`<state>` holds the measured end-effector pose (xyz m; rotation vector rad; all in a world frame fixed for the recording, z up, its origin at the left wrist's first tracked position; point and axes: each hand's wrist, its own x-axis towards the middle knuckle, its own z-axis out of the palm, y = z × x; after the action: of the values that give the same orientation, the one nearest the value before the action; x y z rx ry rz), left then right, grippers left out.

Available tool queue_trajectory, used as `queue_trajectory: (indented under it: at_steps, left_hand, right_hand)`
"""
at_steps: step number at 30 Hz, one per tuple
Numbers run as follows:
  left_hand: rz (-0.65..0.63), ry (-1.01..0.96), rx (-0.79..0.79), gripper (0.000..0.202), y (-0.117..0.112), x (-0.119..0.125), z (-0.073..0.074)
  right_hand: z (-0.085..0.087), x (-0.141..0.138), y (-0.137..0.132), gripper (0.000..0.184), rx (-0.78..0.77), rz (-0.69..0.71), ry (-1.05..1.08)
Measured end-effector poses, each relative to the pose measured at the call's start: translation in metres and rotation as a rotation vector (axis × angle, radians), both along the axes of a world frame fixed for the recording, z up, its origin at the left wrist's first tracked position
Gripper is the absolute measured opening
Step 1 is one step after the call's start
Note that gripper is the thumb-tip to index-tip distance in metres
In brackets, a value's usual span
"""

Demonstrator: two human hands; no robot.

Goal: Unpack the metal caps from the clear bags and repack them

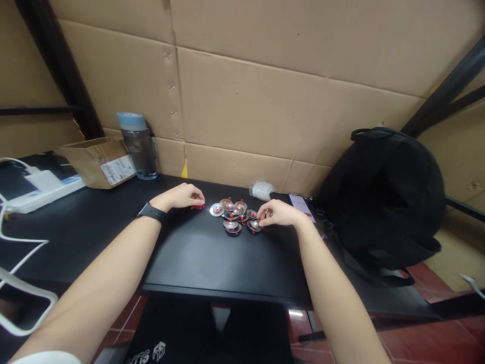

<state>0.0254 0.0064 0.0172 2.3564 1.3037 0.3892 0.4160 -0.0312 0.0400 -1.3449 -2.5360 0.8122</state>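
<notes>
Several small silver finger cymbals (232, 226) with red cord loops lie clustered on the black table (227, 263). Some of them overlap or lean on each other. To their left, my left hand (186, 195), a dark watch on its wrist, is closed with the fingertips down at a small bunch of red cord (197, 207). At the right side of the cluster, my right hand (278, 213) has its thumb and fingers pinched at the edge of a finger cymbal (254, 225). Its fingers partly cover the cymbals beside it.
A crumpled clear plastic wrapper (261, 190) lies behind the cymbals, a phone (301, 207) to its right. A black backpack (382, 202) stands on the right. On the left are a blue-lidded bottle (139, 149), a paper bag (96, 161) and a white power strip (49, 194). Cardboard (246, 101) backs the table.
</notes>
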Motion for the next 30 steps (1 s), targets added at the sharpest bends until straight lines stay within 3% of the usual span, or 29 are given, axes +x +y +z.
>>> queue_trajectory:
  at_steps: [4,11,17,20,24,30]
  left_hand:
    - [0.009,-0.003,0.014,0.03,0.0,0.001,0.0]
    - [0.038,-0.041,0.097,0.032,-0.004,0.007,0.004]
    - [0.019,-0.138,0.24,0.033,-0.021,0.029,0.019]
    - [-0.039,-0.31,0.168,0.034,-0.035,0.051,0.022]
    - [-0.126,-0.485,0.009,0.035,-0.052,0.083,0.017]
    - [-0.052,-0.64,0.164,0.035,-0.06,0.107,0.004]
  right_hand:
    - [0.001,-0.011,-0.008,0.003,0.024,-0.024,-0.056]
    - [0.014,-0.005,-0.013,0.007,0.082,0.035,-0.02]
    - [0.015,-0.007,-0.014,0.015,0.047,0.024,0.288]
    - [0.005,-0.023,-0.013,0.02,0.0,-0.012,0.505]
    - [-0.008,-0.047,-0.014,0.029,-0.135,-0.15,0.788]
    - [-0.016,-0.071,-0.021,0.035,-0.258,-0.175,0.987]
